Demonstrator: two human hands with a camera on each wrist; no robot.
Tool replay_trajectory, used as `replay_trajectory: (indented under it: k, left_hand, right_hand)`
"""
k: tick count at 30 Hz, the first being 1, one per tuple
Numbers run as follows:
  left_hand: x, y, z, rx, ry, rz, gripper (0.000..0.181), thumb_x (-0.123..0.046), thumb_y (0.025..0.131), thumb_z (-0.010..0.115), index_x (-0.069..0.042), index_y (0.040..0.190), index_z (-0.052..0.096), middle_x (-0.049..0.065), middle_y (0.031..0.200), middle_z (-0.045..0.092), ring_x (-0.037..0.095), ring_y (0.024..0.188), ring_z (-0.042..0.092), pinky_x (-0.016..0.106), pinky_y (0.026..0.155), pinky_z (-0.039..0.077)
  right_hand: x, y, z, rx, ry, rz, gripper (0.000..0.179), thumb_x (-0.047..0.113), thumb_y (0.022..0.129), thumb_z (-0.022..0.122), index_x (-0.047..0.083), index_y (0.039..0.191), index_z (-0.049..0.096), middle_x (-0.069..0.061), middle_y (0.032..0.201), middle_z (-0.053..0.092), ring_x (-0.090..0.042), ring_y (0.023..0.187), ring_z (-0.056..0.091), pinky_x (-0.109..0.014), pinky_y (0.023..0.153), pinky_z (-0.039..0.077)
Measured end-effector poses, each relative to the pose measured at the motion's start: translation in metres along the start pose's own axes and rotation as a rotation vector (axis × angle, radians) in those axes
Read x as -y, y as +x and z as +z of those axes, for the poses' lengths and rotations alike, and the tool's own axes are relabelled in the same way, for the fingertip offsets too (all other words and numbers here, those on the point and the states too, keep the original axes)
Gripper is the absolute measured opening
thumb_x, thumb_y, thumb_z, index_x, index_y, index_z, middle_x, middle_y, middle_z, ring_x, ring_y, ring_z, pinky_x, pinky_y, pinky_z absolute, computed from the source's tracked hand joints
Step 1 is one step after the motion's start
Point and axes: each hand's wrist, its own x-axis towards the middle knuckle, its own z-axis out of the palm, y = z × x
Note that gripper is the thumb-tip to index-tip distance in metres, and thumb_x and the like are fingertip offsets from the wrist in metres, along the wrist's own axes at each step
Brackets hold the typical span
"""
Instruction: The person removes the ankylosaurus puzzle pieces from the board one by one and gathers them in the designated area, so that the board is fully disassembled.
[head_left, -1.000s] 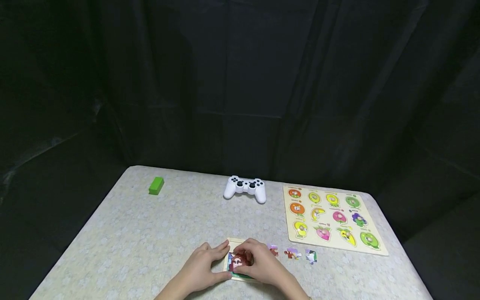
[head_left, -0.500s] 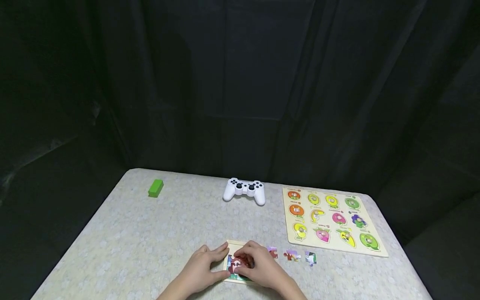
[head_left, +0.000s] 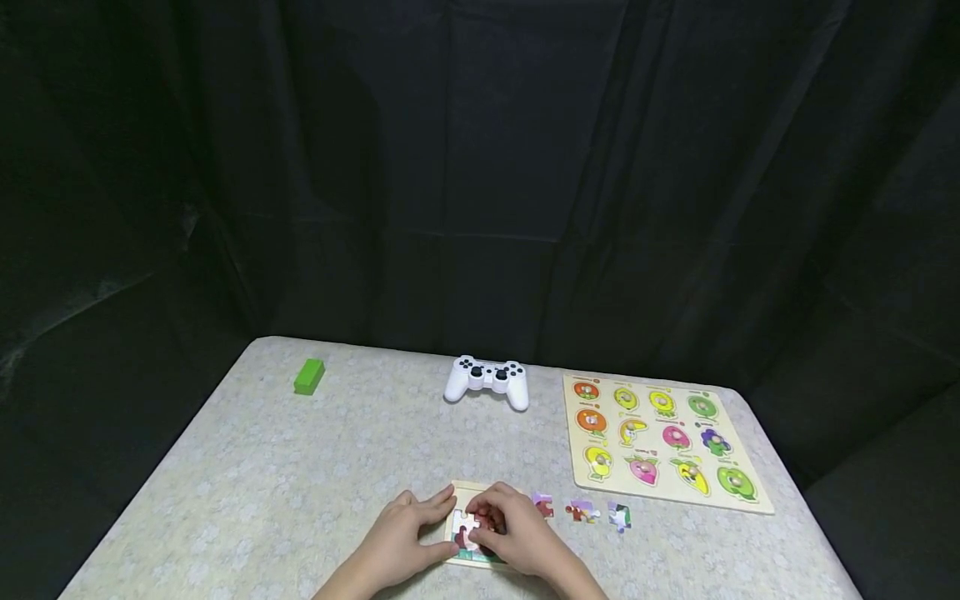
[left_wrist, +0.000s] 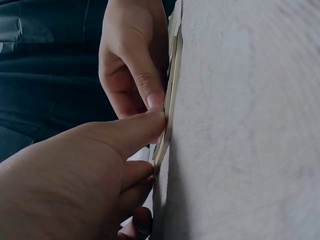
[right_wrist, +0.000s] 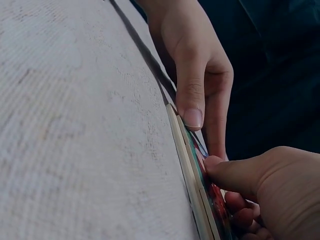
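Observation:
A small wooden jigsaw frame (head_left: 470, 484) lies at the table's front, holding several joined pieces with red and green printing. My left hand (head_left: 405, 533) rests along its left side, index finger near the far corner and thumb near the front corner, both fairly straight. My right hand (head_left: 516, 533) is over the right half, fingers curled with the thumb opposite, pinching a reddish puzzle piece (head_left: 486, 522) that they partly cover. In the right wrist view the right thumb presses at the red printing (right_wrist: 216, 200) close over the frame.
Loose puzzle pieces (head_left: 582, 511) lie in a row right of my right hand. A fruit peg board (head_left: 675, 492) lies at the right. At the back are a white game controller (head_left: 487, 379) and a green block (head_left: 309, 377). A black curtain (head_left: 495, 167) hangs behind the table.
The puzzle's upper left part, blue and red earlier, now looks pale. Both hands keep nearly the same place, and the view has shifted slightly. The loose pieces have not moved.

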Motion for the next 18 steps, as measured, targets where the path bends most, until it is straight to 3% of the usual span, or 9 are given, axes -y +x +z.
replay_trajectory:
  k: [18]
  left_hand:
    - [-0.0001,0.0,-0.0024,0.016,0.012,0.02,0.07,-0.05,0.09,0.082,-0.011,0.145,0.066,-0.003,0.158,0.055,0.003,0.073,0.034,0.023,0.066,0.033]
  right_hand:
    - [-0.0042,-0.0029,0.0005,-0.018,0.049,-0.026,0.02,0.022,0.095,0.082,0.021,0.113,0.074,0.008,0.094,0.062,-0.003,0.076,0.051,-0.023,0.068,0.045]
